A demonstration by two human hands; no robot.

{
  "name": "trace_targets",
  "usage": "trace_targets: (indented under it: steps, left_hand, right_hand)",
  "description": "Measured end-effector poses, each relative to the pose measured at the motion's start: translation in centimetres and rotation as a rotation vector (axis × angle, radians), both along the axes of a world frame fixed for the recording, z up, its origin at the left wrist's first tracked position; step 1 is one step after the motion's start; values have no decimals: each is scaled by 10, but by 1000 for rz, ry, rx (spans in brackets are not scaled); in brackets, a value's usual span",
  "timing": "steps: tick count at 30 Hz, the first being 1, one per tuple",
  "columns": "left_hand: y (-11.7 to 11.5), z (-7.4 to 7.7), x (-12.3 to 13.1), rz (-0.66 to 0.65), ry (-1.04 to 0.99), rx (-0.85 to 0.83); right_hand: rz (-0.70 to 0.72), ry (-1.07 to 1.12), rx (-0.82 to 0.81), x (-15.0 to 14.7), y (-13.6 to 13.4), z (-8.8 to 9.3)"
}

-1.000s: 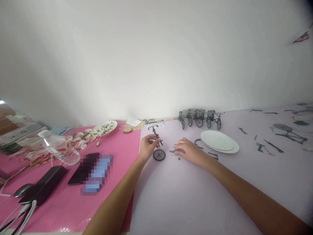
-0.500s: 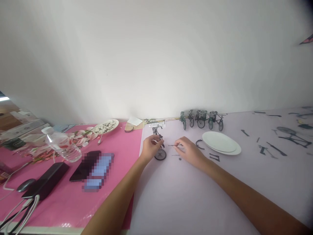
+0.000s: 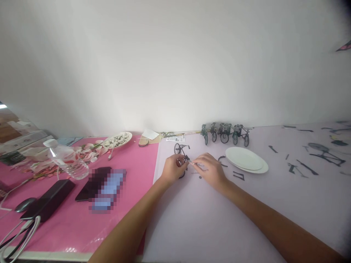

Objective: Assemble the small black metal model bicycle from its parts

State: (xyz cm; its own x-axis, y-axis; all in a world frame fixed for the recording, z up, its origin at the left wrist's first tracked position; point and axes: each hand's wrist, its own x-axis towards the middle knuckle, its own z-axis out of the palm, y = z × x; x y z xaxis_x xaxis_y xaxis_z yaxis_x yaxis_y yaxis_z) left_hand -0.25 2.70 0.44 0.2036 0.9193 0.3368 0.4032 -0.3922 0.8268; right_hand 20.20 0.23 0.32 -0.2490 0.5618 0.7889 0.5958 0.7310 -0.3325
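Note:
A small dark model bicycle (image 3: 177, 148) is pinched in my left hand (image 3: 174, 170), its front wheel and handlebar showing above my fingers and part of the other wheel below them. My right hand (image 3: 210, 170) is closed on a thin rod-like part (image 3: 191, 162), whose tip meets the bicycle at my left fingertips. My fingers hide where the two join. Just below my right fingertips lie a thin sliver and a small dark round piece (image 3: 200, 177) on the pale cloth.
Finished model bicycles (image 3: 225, 133) stand along the wall. White plates (image 3: 244, 159) and loose dark parts (image 3: 307, 167) lie to the right. On the pink cover at left are a water bottle (image 3: 67, 160), a phone (image 3: 94, 184), a power bank (image 3: 49, 201) and a petal-strewn plate (image 3: 117, 140).
My left hand has turned the bicycle so a wheel now shows at the top. My right hand has moved left, bringing the thin rod-like part up against it.

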Motion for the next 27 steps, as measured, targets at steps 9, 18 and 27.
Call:
trace_targets:
  steps: [9, 18, 27]
  left_hand:
    - [-2, -3, 3, -20, -36, -4]
    - [-2, -7, 4, -38, -30, 12]
    - [-2, -9, 5, -76, -1, -7]
  right_hand:
    - [-5, -10, -45, -2, -1, 2]
    - [46, -10, -49, -1, 0, 1]
    - [80, -5, -86, -2, -1, -1]
